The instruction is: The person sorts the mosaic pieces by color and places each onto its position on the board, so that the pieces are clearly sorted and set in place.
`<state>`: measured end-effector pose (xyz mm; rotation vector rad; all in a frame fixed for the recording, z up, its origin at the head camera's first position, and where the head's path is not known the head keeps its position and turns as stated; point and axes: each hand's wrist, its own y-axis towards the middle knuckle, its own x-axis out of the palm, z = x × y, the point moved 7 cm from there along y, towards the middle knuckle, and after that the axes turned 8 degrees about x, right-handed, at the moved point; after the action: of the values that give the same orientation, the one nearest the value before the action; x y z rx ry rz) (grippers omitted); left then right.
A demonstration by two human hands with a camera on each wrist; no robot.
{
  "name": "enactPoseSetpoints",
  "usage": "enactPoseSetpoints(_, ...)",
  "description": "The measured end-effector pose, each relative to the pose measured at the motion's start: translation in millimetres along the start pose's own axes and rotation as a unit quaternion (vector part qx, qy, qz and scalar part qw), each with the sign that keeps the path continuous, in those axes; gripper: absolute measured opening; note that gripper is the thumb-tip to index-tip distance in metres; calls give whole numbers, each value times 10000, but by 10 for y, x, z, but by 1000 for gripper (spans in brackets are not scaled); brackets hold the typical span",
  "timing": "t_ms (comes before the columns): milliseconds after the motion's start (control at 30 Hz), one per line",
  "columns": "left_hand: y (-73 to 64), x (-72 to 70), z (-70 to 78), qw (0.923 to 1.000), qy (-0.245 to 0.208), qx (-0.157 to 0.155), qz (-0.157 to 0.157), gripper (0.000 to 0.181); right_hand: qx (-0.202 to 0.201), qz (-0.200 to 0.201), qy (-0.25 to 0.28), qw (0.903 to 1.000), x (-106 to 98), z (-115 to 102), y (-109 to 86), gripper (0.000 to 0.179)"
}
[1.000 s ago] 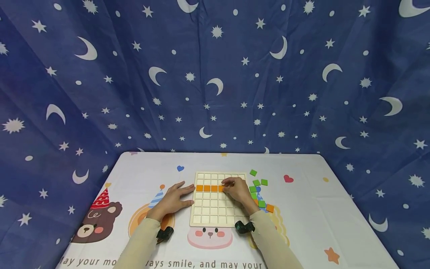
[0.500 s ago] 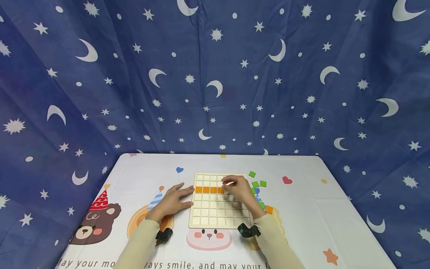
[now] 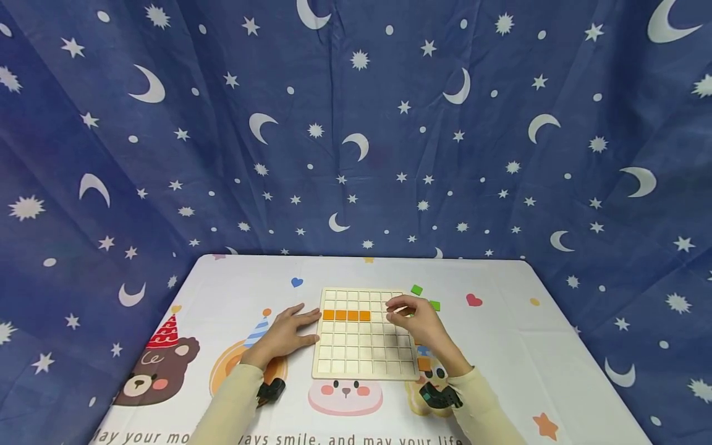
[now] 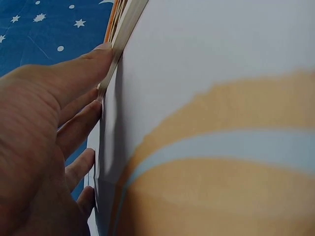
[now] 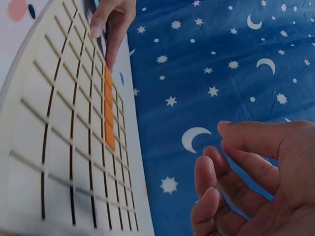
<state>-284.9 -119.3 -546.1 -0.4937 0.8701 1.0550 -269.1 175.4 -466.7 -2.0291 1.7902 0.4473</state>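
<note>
A pale board (image 3: 353, 353) with a grid of square cells lies in the middle of the table. Several orange square tiles (image 3: 347, 315) sit in a row in its cells, starting at the left edge. My left hand (image 3: 285, 335) lies beside the board with fingers spread; in the left wrist view its thumb touches the board's edge. Over the right part of the board hovers my right hand (image 3: 419, 322), its fingers loosely bent. In the right wrist view, nothing shows between the right fingertips (image 5: 226, 129).
Loose green tiles (image 3: 416, 289) lie right of the board, partly hidden by my right hand. A loose orange tile (image 3: 424, 364) lies by the board's lower right edge. A patterned tablecloth (image 3: 528, 371) covers the table; a blue curtain (image 3: 356, 185) hangs behind.
My right hand has moved right and slightly down, away from the last orange tile in the row, which is now fully uncovered. My left hand stays at the board's edge.
</note>
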Motion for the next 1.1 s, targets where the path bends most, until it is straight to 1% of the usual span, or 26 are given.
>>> enactPoseSetpoints(167, 15, -21, 12, 9999, 25, 113, -13, 62, 95, 236, -164, 9995, -166, 118, -73, 19)
enactPoseSetpoints(367, 36, -32, -2, 9999, 30, 134, -59, 62, 265, 468, -351, 9979, -317, 267, -131, 21)
enactPoseSetpoints(567, 39, -35, -10, 9999, -41, 119, -84, 62, 456, 593, -384, 9965, -418, 428, -171, 23)
enactPoseSetpoints(667, 36, -35, -4, 9998, -7, 159, -82, 62, 539, 672, -363, 9956, -470, 497, -193, 24)
enactPoseSetpoints(900, 37, -33, -19, 9999, -78, 1, -115, 62, 795, 952, -690, 9899, -583, 675, -253, 22)
enactPoseSetpoints(1100, 39, -34, -27, 9999, -3, 106, -87, 61, 1005, 1017, -716, 9871, -645, 836, -283, 25)
